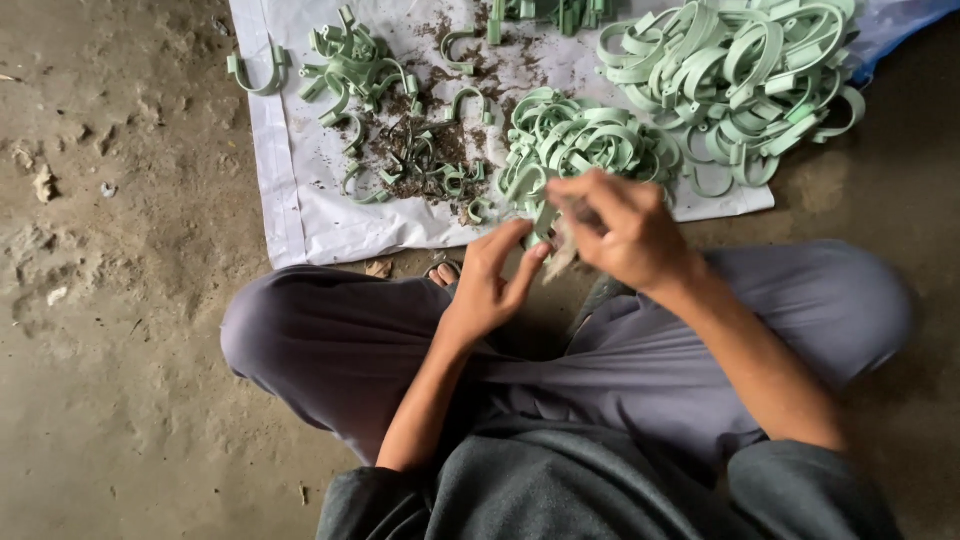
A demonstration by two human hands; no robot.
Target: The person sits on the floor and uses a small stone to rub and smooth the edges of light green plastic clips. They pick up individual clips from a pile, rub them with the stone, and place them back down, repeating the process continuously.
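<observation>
Right hand (625, 232) closed around a pale, blurred piece (562, 250), kind unclear. Left hand (492, 282) open, fingertips touching that piece from below. Both sit above the crossed legs (640, 350). Just beyond lie green clips (585, 140) heaped on a white sheet (300, 200), among dark debris (425, 150).

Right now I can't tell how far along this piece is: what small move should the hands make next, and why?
Probably steady the piece first. The right hand pinches something small and blurred above the lap, and the left hand meets it with open fingers, next to the pale green clips heaped on the white sheet. What the piece is cannot be told, so a firmer two-handed hold seems the safest step.
</observation>
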